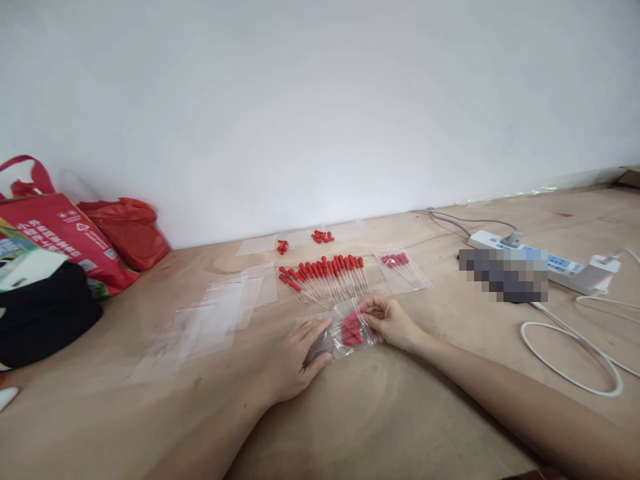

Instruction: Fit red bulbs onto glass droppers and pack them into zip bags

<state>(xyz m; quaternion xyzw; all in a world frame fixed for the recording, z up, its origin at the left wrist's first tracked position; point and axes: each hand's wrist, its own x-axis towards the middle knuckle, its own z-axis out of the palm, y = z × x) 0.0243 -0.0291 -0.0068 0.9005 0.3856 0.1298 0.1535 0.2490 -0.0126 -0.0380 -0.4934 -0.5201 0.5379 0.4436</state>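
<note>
A clear zip bag (334, 347) lies on the table with several red-bulbed droppers (352, 329) inside, bulbs toward the right. My left hand (305, 350) grips its left end, fingers on top and thumb at the near side. At the right edge, my right hand (385, 320) pinches the plastic between thumb and fingers. Just beyond lies a fanned row of loose droppers (333, 270), red bulbs pointing away from me and thin pale stems toward me. Right of that row, another clear bag (417, 273) contains several droppers.
Overlapping flat clear bags (215, 320) spread to the left. Small piles of red bulbs (323, 237) lie near the wall. A power strip (550, 260), a white cable (575, 390) and a pixelated dark object (505, 277) are at right. A red shopping bag (65, 233) and black fabric item (50, 320) stand left.
</note>
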